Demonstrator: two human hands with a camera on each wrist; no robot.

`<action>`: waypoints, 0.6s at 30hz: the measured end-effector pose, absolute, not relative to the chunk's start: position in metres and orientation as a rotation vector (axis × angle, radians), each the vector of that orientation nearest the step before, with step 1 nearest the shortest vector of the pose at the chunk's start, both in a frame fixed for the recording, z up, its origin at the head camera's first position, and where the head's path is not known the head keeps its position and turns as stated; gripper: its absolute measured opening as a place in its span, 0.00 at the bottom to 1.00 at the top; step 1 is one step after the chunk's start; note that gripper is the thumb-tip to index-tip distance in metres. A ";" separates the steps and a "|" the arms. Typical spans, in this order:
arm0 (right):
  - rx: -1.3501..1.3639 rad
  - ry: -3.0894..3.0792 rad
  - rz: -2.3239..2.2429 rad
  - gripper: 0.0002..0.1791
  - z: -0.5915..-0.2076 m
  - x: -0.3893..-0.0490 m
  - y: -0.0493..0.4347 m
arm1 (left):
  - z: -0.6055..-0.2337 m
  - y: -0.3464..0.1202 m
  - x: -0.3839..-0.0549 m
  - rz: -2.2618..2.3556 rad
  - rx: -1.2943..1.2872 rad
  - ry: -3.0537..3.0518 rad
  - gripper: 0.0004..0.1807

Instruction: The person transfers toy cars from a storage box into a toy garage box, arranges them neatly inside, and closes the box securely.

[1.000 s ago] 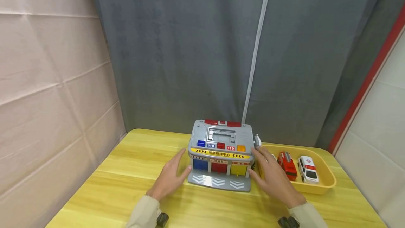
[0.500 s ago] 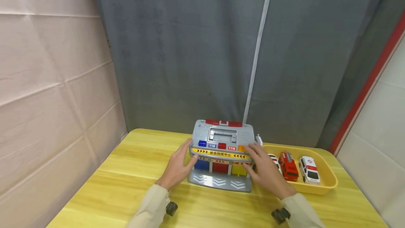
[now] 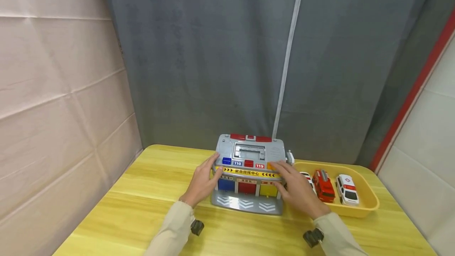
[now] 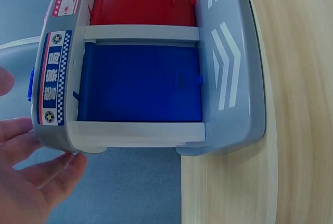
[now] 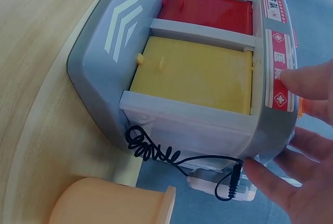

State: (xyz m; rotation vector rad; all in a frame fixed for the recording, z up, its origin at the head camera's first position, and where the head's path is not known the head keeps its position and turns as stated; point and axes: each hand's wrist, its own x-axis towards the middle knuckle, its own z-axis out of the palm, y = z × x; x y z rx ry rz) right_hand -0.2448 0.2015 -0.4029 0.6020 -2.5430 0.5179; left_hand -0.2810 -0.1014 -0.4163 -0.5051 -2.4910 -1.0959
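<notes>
A grey toy emergency station (image 3: 249, 173) stands on the table, with blue, red and yellow garage doors facing the front. My left hand (image 3: 201, 181) holds its left roof corner, thumb at the front edge and fingers along the side. At the opposite corner, my right hand (image 3: 299, 187) grips the roof; its thumb lies on the red-and-white front sign (image 5: 279, 70), and a fingertip covers part of the orange roof light. A coiled black cord (image 5: 151, 148) hangs by a small white-grey piece (image 5: 221, 185) on the station's right side.
Right of the station, a yellow tray (image 3: 367, 204) holds a red fire truck (image 3: 323, 187), a white ambulance (image 3: 347, 191) and another white car (image 3: 307, 179), partly hidden by my right hand. Behind the wooden table (image 3: 149, 192) hangs a grey curtain (image 3: 213, 70).
Both hands have moved in to the station's roof corners: the left from beside its left side, the right from its right edge leftward onto the roof. The station stays in place.
</notes>
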 end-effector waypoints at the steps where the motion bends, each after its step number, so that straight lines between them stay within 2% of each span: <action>1: 0.600 -2.542 0.514 0.32 -0.403 -0.245 0.202 | -0.417 -0.101 -0.282 -1.094 -0.500 -2.487 0.29; 18: 0.589 -2.497 0.541 0.32 -0.409 -0.251 0.205 | -0.418 -0.093 -0.294 -1.035 -0.464 -2.381 0.17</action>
